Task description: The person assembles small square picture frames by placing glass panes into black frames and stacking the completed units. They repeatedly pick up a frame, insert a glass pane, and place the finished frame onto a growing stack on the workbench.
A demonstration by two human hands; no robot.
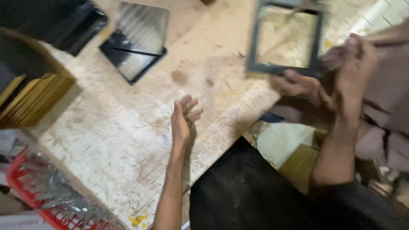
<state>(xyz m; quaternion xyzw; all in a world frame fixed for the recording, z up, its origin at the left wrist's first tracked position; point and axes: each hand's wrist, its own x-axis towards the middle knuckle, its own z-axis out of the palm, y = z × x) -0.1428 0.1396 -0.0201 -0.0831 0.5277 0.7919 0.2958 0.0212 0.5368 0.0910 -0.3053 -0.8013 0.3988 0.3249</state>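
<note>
Head-camera view, strongly blurred by motion. The person's left hand (184,121) is raised over the worn, pale, scratched wooden desk (128,140), fingers loosely spread and curled, palm facing right, holding nothing and touching nothing. The right hand (355,64) is lifted at the right edge of the desk, close beside a dark grey rectangular frame (284,38) that lies at the far right of the desk; whether this hand grips anything cannot be told through the blur. A second person's hand (298,85) rests at the frame's near edge, its fingers against the lower rail, with a pale pinkish sleeve (390,98) behind it. Well apart, at the far left of the desk, lies a ribbed glass pane on a black backing (136,42), tilted diagonally. Left of the desk stands a stack of yellowish wooden boards (32,100) set on edge; below it, a red plastic basket (51,208) holding crumpled clear film. A dark garment (255,196) fills the lower centre
</note>
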